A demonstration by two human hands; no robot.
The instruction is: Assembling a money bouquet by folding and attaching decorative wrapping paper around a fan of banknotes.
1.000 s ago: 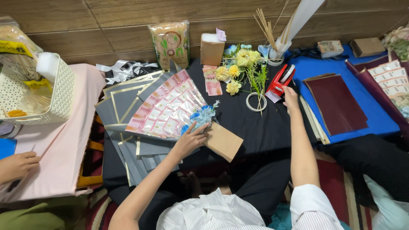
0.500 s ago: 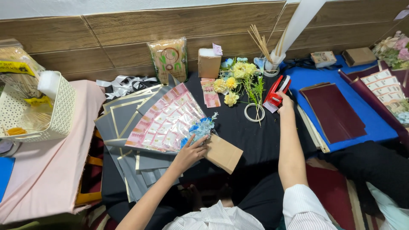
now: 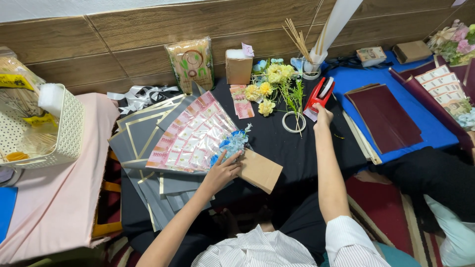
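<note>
Black cloth (image 3: 277,148) covers the low table, where a fan of pink banknotes in clear sleeves (image 3: 193,133) lies over grey wrapping sheets (image 3: 143,143). At the far left, a white perforated basket (image 3: 64,128) holds yellow packets. A clear cup (image 3: 311,69) at the wall holds thin wooden sticks. Yellow artificial flowers (image 3: 269,86) and a white tape ring (image 3: 293,122) lie between the hands. The left hand (image 3: 222,170) presses open-fingered on the fan's base by small blue flowers (image 3: 231,143), just beside a brown paper piece (image 3: 260,170). The right hand (image 3: 321,116) touches a red tape dispenser (image 3: 319,94); whether it grips is unclear.
</note>
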